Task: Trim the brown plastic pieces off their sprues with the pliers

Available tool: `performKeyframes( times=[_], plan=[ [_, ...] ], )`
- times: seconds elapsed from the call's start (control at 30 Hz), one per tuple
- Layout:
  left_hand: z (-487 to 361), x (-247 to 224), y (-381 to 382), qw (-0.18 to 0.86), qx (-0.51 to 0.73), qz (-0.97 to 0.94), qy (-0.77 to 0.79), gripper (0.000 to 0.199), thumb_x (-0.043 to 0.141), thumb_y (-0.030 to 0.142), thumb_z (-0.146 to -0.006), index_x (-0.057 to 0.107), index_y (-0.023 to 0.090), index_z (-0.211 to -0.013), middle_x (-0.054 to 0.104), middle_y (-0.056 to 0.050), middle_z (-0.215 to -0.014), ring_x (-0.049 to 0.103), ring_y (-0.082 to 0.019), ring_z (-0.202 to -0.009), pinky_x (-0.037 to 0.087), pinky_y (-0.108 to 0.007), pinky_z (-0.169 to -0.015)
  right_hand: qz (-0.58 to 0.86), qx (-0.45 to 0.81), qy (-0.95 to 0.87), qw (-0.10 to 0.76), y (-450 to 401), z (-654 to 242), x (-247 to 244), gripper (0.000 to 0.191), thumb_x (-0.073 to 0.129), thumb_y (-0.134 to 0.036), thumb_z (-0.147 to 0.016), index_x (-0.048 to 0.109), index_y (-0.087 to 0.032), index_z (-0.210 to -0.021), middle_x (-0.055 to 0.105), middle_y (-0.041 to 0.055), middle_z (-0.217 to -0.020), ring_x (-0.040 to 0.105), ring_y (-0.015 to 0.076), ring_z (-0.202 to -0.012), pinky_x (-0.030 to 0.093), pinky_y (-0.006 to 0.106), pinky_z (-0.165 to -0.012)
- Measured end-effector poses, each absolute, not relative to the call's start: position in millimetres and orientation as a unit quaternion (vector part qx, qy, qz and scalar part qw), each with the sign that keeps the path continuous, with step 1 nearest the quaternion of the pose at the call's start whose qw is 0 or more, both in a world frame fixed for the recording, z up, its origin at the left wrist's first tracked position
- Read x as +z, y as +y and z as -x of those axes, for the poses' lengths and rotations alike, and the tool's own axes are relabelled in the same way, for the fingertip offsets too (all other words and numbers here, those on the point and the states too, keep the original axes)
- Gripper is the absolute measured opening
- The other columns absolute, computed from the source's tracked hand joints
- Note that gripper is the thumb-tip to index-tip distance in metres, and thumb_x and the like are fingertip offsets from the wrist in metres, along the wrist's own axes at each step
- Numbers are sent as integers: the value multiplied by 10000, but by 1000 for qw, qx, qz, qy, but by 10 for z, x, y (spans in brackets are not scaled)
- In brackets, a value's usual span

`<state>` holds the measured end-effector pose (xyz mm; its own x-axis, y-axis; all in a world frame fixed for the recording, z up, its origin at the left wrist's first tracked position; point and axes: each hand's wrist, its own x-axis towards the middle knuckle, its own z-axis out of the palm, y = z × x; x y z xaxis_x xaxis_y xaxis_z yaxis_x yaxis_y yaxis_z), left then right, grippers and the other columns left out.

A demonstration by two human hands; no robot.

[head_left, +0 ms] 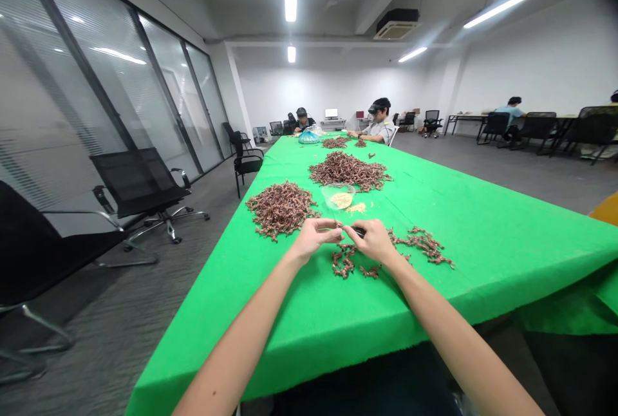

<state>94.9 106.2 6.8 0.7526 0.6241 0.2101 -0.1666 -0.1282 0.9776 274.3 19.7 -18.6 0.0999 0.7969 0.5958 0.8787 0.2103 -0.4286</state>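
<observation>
Forearms (pixel 251 316) converge, left hand (pixel 311 239) seemingly pinching brown piece (pixel 339 224), right hand (pixel 375 241) gripping dark object (pixel 358 232).

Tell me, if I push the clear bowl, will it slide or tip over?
The bowl looks thin and see-through, so it's probably light and easy to push. It seems to sit upright, so sliding looks likelier than rolling. Its pale bits look small and loose, so they might spill if it tips.
</observation>
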Motion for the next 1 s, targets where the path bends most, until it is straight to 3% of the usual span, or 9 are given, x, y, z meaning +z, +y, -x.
performKeyframes(
  times=[0.1, 0.3, 0.5, 0.7, 0.87, 1.0],
  plan=[
    [-957, 44, 1080, 601, 318, -714, 169, 464, 827, 378, -687, 710, 67, -1011, 720, -139, -916, 697, -250, -817, 577, -388, -775, 622, -38, -671, 402, 204, -2739, -188, 508, 459, -528, -954, 692, -162, -691, 631, 52, -611, 494, 140, -525, 301, 268, -561],
    [-973, 30, 1089, 431, 363, -802, 201, 336, 777, 336, -740, 740, 116, -991, 723, -126, -967, 696, -244, -804, 571, -337, -720, 599, 35, -677, 426, 240, -2741, -201, 605, 424, -543, -956, 592, -131, -545, 470, 7, -490, 372, 105, -475, 246, 263, -508],
    [-959, 39, 1072, 332, 398, -832, 196, 238, 744, 258, -755, 758, 192, -983, 732, -77, -980, 688, -214, -804, 570, -320, -718, 591, 146, -662, 438, 256, -2751, -195, 631, 435, -601, -931, 621, -115, -575, 466, 2, -470, 398, 101, -454, 284, 238, -490],
    [-968, 18, 1096, 331, 408, -825, 210, 205, 738, 276, -765, 754, 182, -946, 736, -75, -935, 694, -210, -784, 565, -297, -687, 576, 232, -636, 458, 271, -2756, -210, 597, 474, -623, -909, 656, -118, -645, 559, 18, -509, 441, 106, -437, 334, 226, -481],
    [-965, 28, 1113, 357, 416, -802, 240, 217, 706, 331, -799, 752, 145, -900, 731, -87, -842, 683, -208, -708, 525, -257, -564, 574, 211, -625, 486, 280, -2759, -207, 558, 498, -596, -906, 680, -113, -695, 558, 11, -541, 443, 106, -470, 309, 224, -473],
    [-967, 24, 1129, 424, 407, -778, 223, 291, 735, 370, -774, 746, 117, -919, 723, -97, -802, 677, -212, -685, 538, -268, -560, 571, 209, -621, 495, 274, -2756, -191, 543, 499, -585, -907, 685, -112, -717, 553, 8, -553, 436, 106, -481, 319, 226, -482]
  ],
)
